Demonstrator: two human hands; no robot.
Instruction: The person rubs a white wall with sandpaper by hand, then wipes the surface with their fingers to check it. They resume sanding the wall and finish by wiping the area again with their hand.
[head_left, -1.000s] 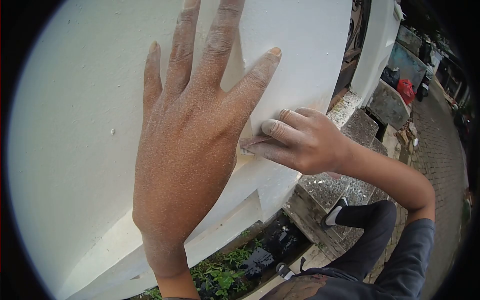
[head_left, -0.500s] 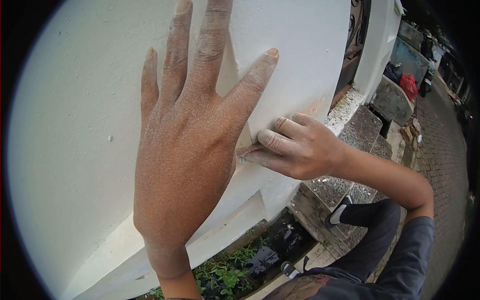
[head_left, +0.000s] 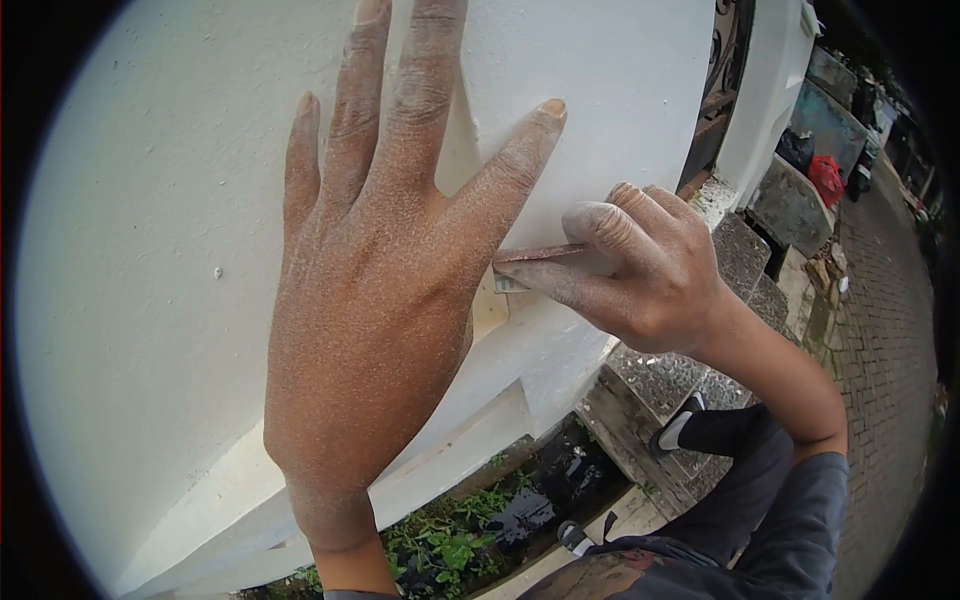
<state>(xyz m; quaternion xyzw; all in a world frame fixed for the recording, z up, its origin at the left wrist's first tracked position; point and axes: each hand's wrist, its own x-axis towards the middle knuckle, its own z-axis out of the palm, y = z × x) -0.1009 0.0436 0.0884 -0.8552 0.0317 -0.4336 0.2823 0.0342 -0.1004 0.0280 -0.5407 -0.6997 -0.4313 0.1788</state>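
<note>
Dusted with pale powder, my left hand (head_left: 370, 280) lies on the white wall (head_left: 160, 220), its fingers spread and pointing up, with nothing in it. To its right my right hand (head_left: 650, 270) is closed, pinching a thin folded reddish-brown sheet (head_left: 540, 254) between thumb and fingers. The sheet's edge touches the wall beside my left hand, below the left thumb. A small pale printed patch (head_left: 508, 284) shows just under the sheet. My left palm hides part of the wall's raised edge.
Below the wall run a dark ditch (head_left: 530, 510) and green plants (head_left: 450, 545). Stone steps (head_left: 665, 385) lie under my feet. A metal gate (head_left: 712, 110), a red bag (head_left: 825, 180) and a paved lane (head_left: 880, 330) are on the right.
My right hand has moved up and slightly right along the wall with the folded sheet, of which more now shows. My left hand has hardly moved.
</note>
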